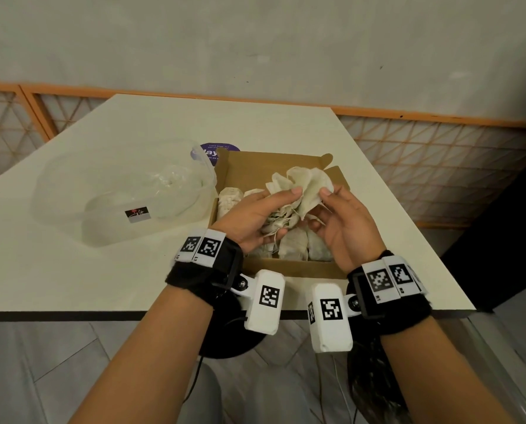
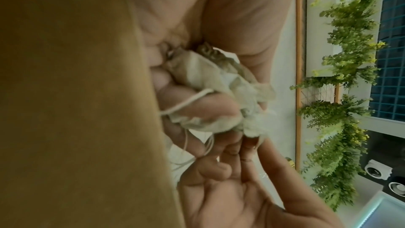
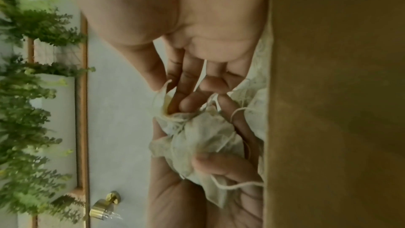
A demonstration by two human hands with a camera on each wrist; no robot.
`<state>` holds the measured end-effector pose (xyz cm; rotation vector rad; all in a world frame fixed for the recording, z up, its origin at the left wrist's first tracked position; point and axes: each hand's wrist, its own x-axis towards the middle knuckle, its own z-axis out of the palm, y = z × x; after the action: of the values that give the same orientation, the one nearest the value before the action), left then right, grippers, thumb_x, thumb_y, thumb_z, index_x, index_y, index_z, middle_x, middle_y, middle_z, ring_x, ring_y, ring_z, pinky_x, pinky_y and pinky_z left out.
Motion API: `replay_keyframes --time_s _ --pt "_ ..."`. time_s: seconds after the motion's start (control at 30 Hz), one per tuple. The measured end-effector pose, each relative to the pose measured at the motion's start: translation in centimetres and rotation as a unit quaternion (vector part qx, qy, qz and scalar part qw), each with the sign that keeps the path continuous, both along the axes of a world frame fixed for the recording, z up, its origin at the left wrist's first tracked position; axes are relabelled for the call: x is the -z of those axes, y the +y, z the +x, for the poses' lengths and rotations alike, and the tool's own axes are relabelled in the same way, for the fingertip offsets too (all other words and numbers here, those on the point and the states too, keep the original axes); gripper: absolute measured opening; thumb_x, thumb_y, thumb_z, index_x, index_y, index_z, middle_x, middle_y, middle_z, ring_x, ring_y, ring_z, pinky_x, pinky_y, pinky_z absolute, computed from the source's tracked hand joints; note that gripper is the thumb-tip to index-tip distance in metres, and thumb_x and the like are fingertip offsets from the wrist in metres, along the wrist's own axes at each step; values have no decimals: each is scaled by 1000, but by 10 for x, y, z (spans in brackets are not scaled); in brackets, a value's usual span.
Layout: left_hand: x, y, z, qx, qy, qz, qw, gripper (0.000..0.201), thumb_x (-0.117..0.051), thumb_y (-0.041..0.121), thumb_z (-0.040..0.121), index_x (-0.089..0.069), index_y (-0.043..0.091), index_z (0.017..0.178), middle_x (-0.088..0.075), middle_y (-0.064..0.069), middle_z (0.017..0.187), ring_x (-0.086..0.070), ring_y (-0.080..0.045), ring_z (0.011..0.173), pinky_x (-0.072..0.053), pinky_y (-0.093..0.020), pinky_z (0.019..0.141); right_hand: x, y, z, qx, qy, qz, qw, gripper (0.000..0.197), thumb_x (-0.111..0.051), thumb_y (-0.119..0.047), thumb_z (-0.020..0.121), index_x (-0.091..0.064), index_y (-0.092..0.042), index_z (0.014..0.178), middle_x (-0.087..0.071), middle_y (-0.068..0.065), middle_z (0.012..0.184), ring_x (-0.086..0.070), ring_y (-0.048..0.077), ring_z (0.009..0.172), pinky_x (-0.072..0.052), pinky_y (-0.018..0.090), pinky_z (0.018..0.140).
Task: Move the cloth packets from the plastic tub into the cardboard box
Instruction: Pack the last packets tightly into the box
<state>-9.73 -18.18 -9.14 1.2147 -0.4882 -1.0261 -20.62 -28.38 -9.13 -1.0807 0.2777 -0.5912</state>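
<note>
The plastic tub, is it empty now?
Seemingly empty: the plastic tub shows no cloth packets, only clear crumpled plastic inside and a small label.

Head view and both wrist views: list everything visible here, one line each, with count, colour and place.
cloth packets in hand: a bunch, count unclear, off-white with strings, held above the box
packets in the box: several, off-white, lying on the box floor
cardboard box: one, brown, open, mid-table
plastic tub: one, clear, left of the box, holding only clear plastic film as far as I can tell
purple sticker: one, on the table behind the box
table: one, cream top
wrist camera units: two, white with black markers
left hand: grips the bunch from the left
right hand: pinches one packet's edge
</note>
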Motion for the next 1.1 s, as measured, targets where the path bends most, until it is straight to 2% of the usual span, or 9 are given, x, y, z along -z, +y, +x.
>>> replay_keyframes --time_s 0.07,0.2,0.33,0.53,0.67,0.83,0.97,1.03,1.1 --pt "0 0 -1 1 0 0 1000 15 -65 29 86 -66 15 89 -66 -1 75 -62 -7 60 -46 -14 44 2 -2 0 -4 -1 6 1000 3 -55 -20 80 -54 -17 80 -63 3 84 -58 12 70 -44 21 58" --pt "0 2 2 -32 43 -28 998 11 -65 21 85 -65 11 90 -63 -7 80 -62 -12 62 -42 -14 37 4 -4 2 8 -2 29 1000 12 -49 -14 90 -51 -18 79 -63 -1 82 -56 12 72 -43 19 53" --pt "-4 4 5 -84 99 -61 990 7 -64 20 85 -66 15 80 -67 0 67 -62 -6 53 -44 -13 39 4 -6 2 20 -18 55 998 16 -48 -12 91 -49 -19 76 -63 -3 84 -56 13 75 -40 18 52" --pt "-6 4 2 -101 89 -87 987 4 -63 18 87 -63 16 83 -66 4 64 -62 -5 53 -44 -12 41 4 -3 6 22 29 1 999 15 -48 -11 94 -50 -16 79 -63 3 88 -57 14 75 -43 18 53" --pt "-9 9 7 -140 129 -179 965 5 -60 18 88 -62 15 85 -65 0 71 -63 -6 54 -43 -12 39 4 1 7 12 80 -76 994 17 -50 -9 93 -55 -15 78 -66 -2 70 -62 11 66 -40 18 51" --pt "-9 22 14 -155 188 -258 935 9 -56 20 89 -59 15 83 -62 -8 81 -64 -8 59 -43 -11 38 8 3 8 -39 155 -229 960 15 -58 -6 88 -62 -13 75 -59 0 59 -49 9 54 -37 14 47" --pt "-4 25 17 -171 233 -305 907 4 -61 21 82 -61 16 83 -60 -4 82 -65 -10 70 -43 -12 37 12 5 11 -82 185 -230 952 5 -61 -3 85 -63 -6 81 -66 4 70 -61 12 64 -52 23 67" --pt "-3 24 16 -180 224 -301 909 4 -59 20 84 -60 16 82 -59 -4 82 -65 -9 69 -42 -11 37 14 6 12 -88 215 -258 938 2 -64 -5 84 -62 -4 84 -67 -3 61 -59 10 58 -48 22 64" --pt "-3 23 16 -184 214 -292 914 8 -57 20 88 -60 17 81 -60 -3 77 -65 -9 67 -41 -11 36 14 8 13 -89 236 -280 926 5 -65 -6 83 -61 -8 80 -63 -9 50 -55 1 47 -45 13 53"
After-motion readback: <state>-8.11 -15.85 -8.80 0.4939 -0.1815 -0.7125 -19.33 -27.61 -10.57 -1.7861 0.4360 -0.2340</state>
